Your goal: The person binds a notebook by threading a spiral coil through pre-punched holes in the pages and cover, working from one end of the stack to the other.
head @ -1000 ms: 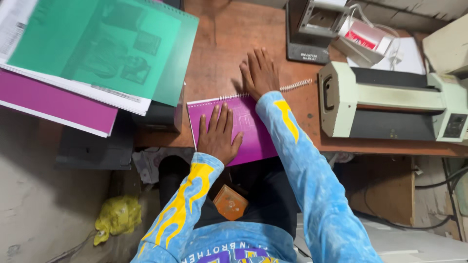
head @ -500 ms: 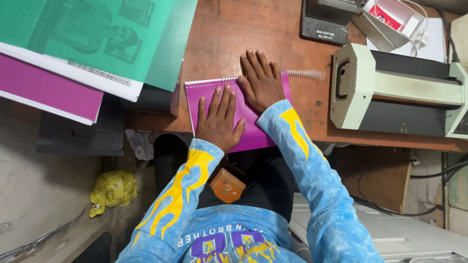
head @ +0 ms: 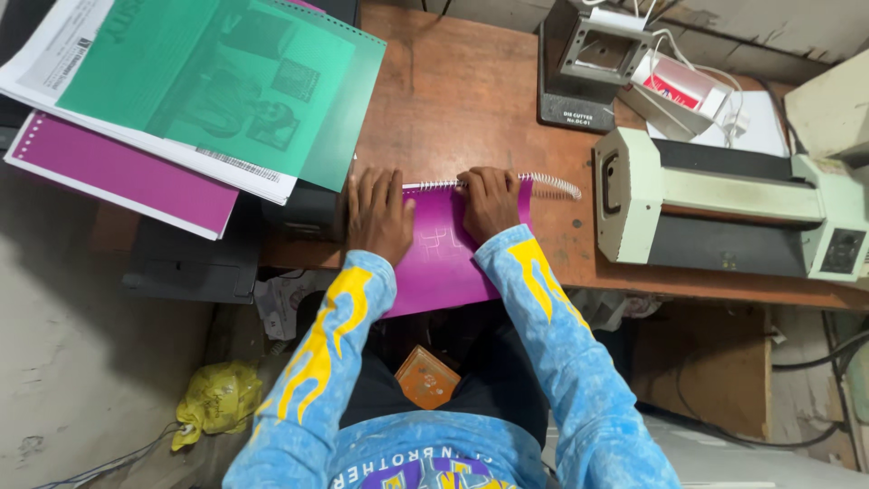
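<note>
Pressing flat, open left hand (head: 380,215) and right hand (head: 490,201) pin a purple booklet (head: 442,258), its white coil (head: 543,184) running left-right at center frame.

A worn wooden desk (head: 471,100) stands on a dusty grey concrete floor (head: 81,362).

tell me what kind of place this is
Probably a small print or binding shop: a white spiral coil going into a purple booklet, a laminating machine and stacked covered documents on a worn wooden desk.
</note>
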